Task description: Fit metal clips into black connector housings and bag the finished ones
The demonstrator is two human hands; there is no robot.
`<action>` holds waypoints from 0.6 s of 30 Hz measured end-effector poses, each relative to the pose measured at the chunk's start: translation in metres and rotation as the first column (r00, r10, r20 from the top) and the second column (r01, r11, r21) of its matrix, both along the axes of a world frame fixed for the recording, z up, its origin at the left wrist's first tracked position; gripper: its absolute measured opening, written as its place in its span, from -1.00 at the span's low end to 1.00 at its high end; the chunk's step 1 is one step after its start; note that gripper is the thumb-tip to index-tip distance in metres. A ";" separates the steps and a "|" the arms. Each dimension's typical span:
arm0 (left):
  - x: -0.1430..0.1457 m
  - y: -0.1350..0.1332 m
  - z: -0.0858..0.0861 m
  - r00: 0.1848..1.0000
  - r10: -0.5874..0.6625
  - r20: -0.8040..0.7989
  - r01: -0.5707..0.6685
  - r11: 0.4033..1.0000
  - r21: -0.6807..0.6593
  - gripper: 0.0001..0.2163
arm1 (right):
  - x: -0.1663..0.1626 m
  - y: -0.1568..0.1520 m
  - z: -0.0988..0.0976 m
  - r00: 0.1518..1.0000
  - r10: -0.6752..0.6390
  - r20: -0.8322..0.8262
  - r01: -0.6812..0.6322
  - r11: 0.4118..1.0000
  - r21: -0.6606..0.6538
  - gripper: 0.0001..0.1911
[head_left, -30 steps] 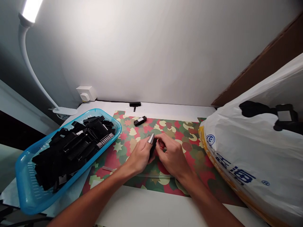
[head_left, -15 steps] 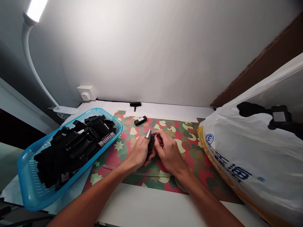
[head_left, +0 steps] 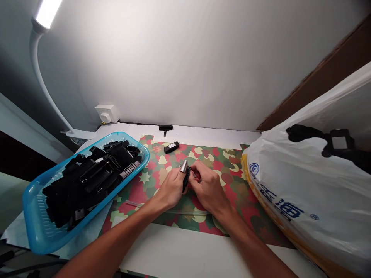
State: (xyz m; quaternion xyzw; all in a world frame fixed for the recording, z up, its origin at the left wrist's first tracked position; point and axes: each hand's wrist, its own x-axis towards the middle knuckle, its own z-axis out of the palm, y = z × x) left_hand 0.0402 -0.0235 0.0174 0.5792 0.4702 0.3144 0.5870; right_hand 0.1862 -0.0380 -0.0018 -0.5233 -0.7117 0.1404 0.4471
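My left hand (head_left: pixel 171 190) is closed around a small black plastic part (head_left: pixel 186 181) above the patterned mat. A silver metal thimble-like cap (head_left: pixel 183 166) covers its thumb tip and presses near the part's upper end. Fingers pinched, my right hand (head_left: pixel 206 184) meets the same part from the right. Something thin seems to lie between those fingers, but it is too small to name. Beyond the hands, a black part with a white label (head_left: pixel 171 147) rests on the mat. Farther back lies another black piece (head_left: pixel 165 127) on the white surface.
A blue plastic basket (head_left: pixel 32 193) heaped with black plastic parts (head_left: pixel 92 173) stands at left. The camouflage mat (head_left: pixel 232 185) covers the table, with a clear strip (head_left: pixel 131 203) on it. A large white plastic bag (head_left: pixel 290 170) bulges at right. A lamp (head_left: pixel 36 58) stands back left.
The black part has turned slightly in my left hand, and the capped thumb has shifted a little to the right. My right fingers have moved slightly against the part. The view has shifted a little.
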 end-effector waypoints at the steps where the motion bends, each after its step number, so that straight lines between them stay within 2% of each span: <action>1: 0.000 0.000 -0.001 1.000 -0.007 -0.003 0.007 1.000 0.002 -0.56 | 0.000 0.000 0.000 1.000 -0.001 -0.002 0.001 1.000 0.000 -0.78; 5: -0.001 0.001 -0.003 1.000 -0.010 -0.010 0.010 1.000 -0.020 -0.54 | 0.000 0.002 -0.001 1.000 -0.016 -0.013 0.016 1.000 -0.018 -0.78; 8: -0.001 0.001 -0.002 1.000 0.027 0.001 -0.027 0.996 -0.089 -0.56 | 0.000 0.002 0.001 1.000 -0.012 -0.025 0.012 0.999 -0.038 -0.78; 11: 0.000 0.002 0.000 0.998 0.043 0.036 -0.036 0.985 -0.166 -0.58 | 0.000 0.000 0.004 0.999 0.015 -0.049 -0.018 0.998 -0.067 -0.89; 13: 0.000 0.002 0.002 0.998 0.025 0.053 -0.017 0.990 -0.142 -0.59 | -0.001 -0.001 0.005 0.999 0.022 -0.046 -0.025 0.998 -0.057 -0.94; 18: 0.002 0.001 0.004 0.999 -0.041 0.030 0.041 0.999 0.008 -0.54 | 0.000 -0.001 0.003 0.999 0.030 -0.020 -0.030 1.000 0.000 -0.86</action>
